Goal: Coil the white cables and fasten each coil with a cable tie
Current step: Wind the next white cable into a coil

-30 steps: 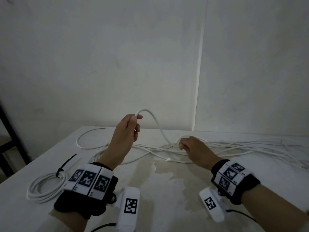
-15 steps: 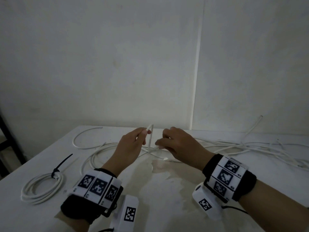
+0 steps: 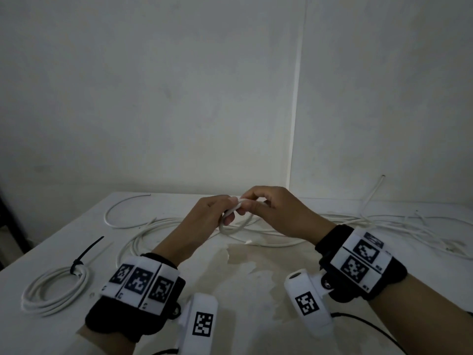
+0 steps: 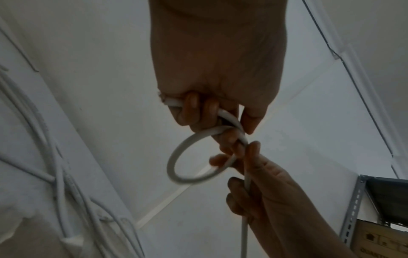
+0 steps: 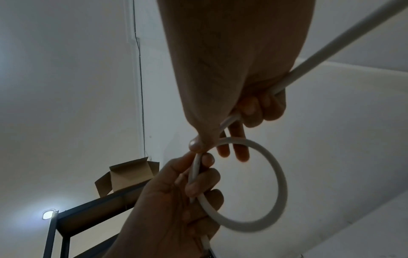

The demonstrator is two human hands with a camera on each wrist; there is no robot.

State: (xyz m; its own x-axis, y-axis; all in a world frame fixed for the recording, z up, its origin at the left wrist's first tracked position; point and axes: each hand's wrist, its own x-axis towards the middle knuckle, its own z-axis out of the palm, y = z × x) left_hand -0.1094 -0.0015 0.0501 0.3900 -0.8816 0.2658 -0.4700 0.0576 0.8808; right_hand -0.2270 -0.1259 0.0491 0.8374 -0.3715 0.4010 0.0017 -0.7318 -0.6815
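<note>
Both hands meet above the middle of the table (image 3: 256, 290). My left hand (image 3: 227, 213) pinches a white cable (image 3: 234, 228) near its end, and a small round loop hangs below the fingers. My right hand (image 3: 245, 203) pinches the same cable where the loop closes. In the left wrist view the left hand (image 4: 220, 118) curls around the cable loop (image 4: 176, 157), and the right hand (image 4: 243, 165) grips the strand running down. In the right wrist view the right hand (image 5: 220, 144) and left hand (image 5: 198, 167) hold the loop (image 5: 276, 174) at its crossing.
A finished cable coil (image 3: 56, 290) bound with a black cable tie (image 3: 87, 252) lies at the table's left front. Loose white cables (image 3: 384, 221) sprawl across the back and right of the table. A dark rack (image 5: 66, 227) with a cardboard box (image 5: 128, 176) stands beside it.
The right hand left the cable pile and rose to meet the left hand. The raised cable end has been bent into a small loop held by both hands.
</note>
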